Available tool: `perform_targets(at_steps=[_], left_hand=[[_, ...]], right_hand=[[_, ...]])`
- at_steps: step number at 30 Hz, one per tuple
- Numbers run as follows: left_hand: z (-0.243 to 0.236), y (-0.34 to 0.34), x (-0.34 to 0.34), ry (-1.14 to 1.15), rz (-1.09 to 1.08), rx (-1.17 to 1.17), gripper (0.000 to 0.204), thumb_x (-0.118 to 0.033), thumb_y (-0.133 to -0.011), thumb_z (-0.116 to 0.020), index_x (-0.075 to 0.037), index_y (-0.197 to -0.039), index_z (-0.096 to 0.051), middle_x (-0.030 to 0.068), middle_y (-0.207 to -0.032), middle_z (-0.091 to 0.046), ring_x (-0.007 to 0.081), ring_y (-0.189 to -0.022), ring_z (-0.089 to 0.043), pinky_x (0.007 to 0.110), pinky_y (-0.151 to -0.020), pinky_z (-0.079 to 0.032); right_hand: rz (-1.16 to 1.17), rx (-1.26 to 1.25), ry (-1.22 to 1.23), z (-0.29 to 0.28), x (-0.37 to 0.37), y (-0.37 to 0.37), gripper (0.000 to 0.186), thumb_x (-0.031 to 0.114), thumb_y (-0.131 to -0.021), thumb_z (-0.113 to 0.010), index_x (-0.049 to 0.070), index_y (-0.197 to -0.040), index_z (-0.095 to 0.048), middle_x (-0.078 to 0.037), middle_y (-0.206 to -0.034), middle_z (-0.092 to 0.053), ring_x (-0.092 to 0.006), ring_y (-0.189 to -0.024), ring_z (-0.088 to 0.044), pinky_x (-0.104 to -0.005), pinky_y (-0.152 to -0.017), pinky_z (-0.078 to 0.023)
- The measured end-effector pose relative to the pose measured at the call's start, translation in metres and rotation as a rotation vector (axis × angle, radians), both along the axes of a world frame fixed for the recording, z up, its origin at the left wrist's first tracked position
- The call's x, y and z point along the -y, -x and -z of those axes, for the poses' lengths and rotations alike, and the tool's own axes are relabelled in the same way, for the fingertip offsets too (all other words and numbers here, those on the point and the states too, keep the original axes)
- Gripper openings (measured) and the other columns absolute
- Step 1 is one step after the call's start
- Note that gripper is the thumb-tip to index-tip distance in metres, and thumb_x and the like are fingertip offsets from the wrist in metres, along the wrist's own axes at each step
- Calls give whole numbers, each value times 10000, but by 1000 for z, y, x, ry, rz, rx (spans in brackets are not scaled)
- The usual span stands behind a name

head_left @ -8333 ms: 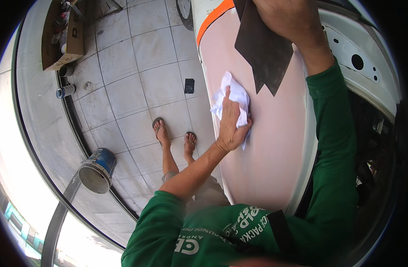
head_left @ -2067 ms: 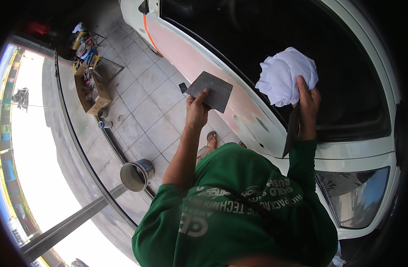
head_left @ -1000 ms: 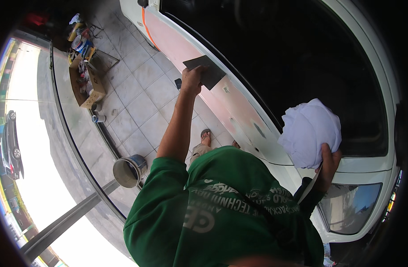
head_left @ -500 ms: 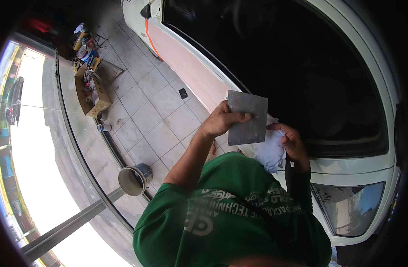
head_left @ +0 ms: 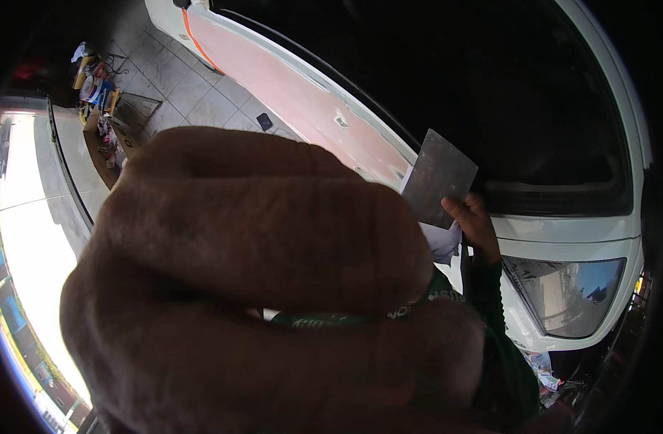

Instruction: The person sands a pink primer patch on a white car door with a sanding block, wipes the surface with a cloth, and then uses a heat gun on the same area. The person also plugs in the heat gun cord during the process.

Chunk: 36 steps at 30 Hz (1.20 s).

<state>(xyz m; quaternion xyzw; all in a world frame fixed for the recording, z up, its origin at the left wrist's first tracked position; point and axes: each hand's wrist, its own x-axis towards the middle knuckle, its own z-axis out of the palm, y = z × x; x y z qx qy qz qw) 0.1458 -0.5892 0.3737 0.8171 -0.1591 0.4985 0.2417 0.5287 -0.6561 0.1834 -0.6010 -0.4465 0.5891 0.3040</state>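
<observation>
Gripping a plate (head_left: 440, 173) with right hand (head_left: 478, 223), cloth (head_left: 444, 243) behind it; left hand (head_left: 259, 231) hogs the view, can't tell its grip.

The sheet (head_left: 438, 177) is dark grey, the cloth (head_left: 443, 244) white with a lilac cast, the sleeve (head_left: 483, 286) deep green. Pink covers the door (head_left: 281, 87) (broken by whitish patches), with an orange stripe (head_left: 200, 48), while the car (head_left: 570, 228) is white. Pale grey tiles (head_left: 194, 103) carry a darker grid.

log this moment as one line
left hand: curled, partly blocking view; right hand: gripping gray rectangular sheet, white cloth beneath; nearby: pink-coated car panel
</observation>
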Motion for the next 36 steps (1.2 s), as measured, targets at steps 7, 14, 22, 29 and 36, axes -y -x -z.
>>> perform_targets(at_steps=[7, 14, 22, 29, 36], left_hand=[[-24, 28, 24, -142, 110, 67, 450, -323, -1028, -504, -26, -1361, -562, 181, -1308, -608, 302, -1241, -546, 479, -968, -518], [102, 58, -94, 665, -487, 648, 588, -410, -1095, -354, 32, -1470, -458, 267, -1469, -515, 378, -1422, -455, 572, -1092, -465], [345, -6, -241, 783, -1212, -384, 783, -548, -1078, -328, 98, -1522, -324, 357, -1581, -280, 481, -1509, -216, 517, -1243, -180], [357, -90, -132, 798, -1276, -526, 920, -646, -1019, -394, 72, -1570, -230, 300, -1654, -148, 477, -1535, -139, 599, -1221, -180], [283, -157, 45, 928, -203, -1007, 702, -532, -1052, -435, 46, -1445, -504, 235, -1572, -395, 435, -1499, -287, 535, -1217, -247]], right_hand=[[86, 25, -130, -7, 23, -6, 223, 181, -1001, -669, 0, -1123, -714, -13, -991, -715, -77, -914, -618, -264, -841, -481], [218, -2, -136, -16, 40, -12, 241, 188, -994, -670, -23, -1104, -704, -36, -994, -719, -99, -909, -629, -278, -826, -488], [155, 77, -167, -36, 55, -17, 225, 177, -990, -657, -19, -1091, -702, -34, -963, -714, -93, -885, -621, -278, -820, -482], [178, 7, -238, -29, 55, -15, 238, 194, -983, -677, -23, -1079, -700, -30, -965, -715, -89, -879, -611, -281, -814, -477], [15, -123, -302, -23, 64, -47, 271, 209, -968, -696, -23, -1109, -702, -44, -996, -725, -100, -889, -627, -265, -830, -473]])
